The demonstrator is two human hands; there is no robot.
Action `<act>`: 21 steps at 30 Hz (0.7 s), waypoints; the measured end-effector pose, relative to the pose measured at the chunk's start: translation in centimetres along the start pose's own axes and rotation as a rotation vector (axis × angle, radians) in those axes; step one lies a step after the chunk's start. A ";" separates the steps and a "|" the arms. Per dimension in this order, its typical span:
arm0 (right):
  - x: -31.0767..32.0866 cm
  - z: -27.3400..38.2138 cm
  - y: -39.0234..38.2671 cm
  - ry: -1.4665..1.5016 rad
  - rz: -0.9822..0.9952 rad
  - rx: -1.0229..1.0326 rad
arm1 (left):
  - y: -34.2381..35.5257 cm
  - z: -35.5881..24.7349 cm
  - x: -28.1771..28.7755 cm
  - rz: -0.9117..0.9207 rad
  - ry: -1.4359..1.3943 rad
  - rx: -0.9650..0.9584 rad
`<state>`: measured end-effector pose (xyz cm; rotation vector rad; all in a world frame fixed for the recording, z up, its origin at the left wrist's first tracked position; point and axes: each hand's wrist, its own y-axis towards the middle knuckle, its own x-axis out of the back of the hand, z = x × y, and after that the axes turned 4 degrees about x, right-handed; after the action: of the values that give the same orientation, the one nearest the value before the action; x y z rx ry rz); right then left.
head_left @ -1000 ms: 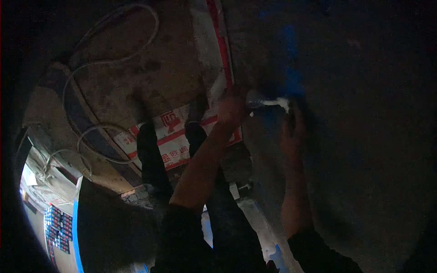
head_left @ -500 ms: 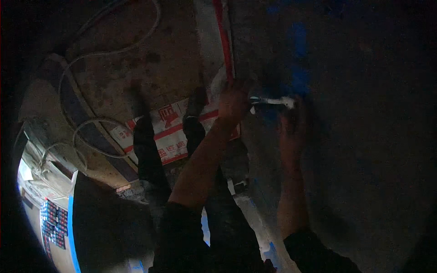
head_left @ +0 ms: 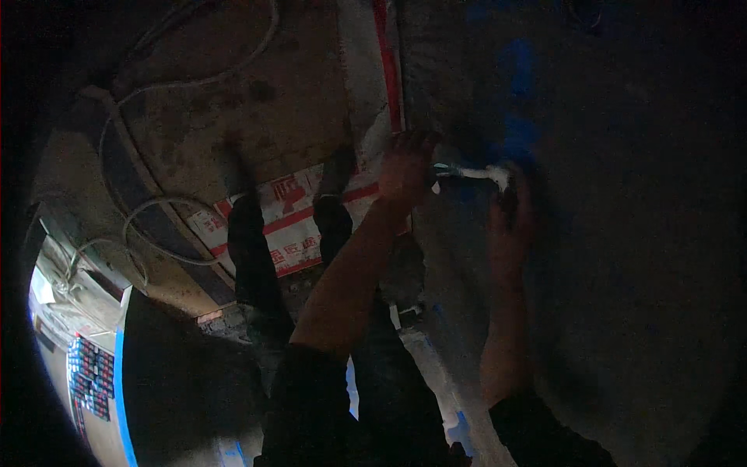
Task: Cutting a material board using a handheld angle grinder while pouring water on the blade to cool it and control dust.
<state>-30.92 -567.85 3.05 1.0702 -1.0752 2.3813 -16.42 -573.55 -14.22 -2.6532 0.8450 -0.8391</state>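
White pipe-like piece (head_left: 475, 173) sits just right of centre in the upper half, running roughly sideways. Right hand (head_left: 510, 222) has its thumb and fingers around the bent right end. Left hand (head_left: 406, 167) is right by the other end, but it's pretty dark there, so I honestly can't tell if those fingers are gripping. Red-and-white sheet (head_left: 292, 226) lies left of centre, pale hose (head_left: 167, 201) loops further left, blue marks (head_left: 520, 66) upper right.

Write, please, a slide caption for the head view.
In dim light, the bare left hand and bare right hand flank a thin, white, bent pipe-like piece.
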 end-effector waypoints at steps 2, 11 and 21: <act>-0.3 0.6 -0.1 0.026 0.010 -0.011 | 0.0 0.1 -0.1 0.043 0.031 0.043; 0.0 0.5 0.3 -0.127 0.012 0.092 | 0.9 0.0 0.6 0.144 0.142 -0.019; -0.8 1.7 0.2 0.139 0.056 -0.088 | 0.2 0.9 -0.3 0.009 0.086 -0.053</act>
<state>-29.63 -569.26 3.11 0.8427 -1.1617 2.3872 -16.13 -573.48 -15.17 -2.6731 0.9116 -0.9469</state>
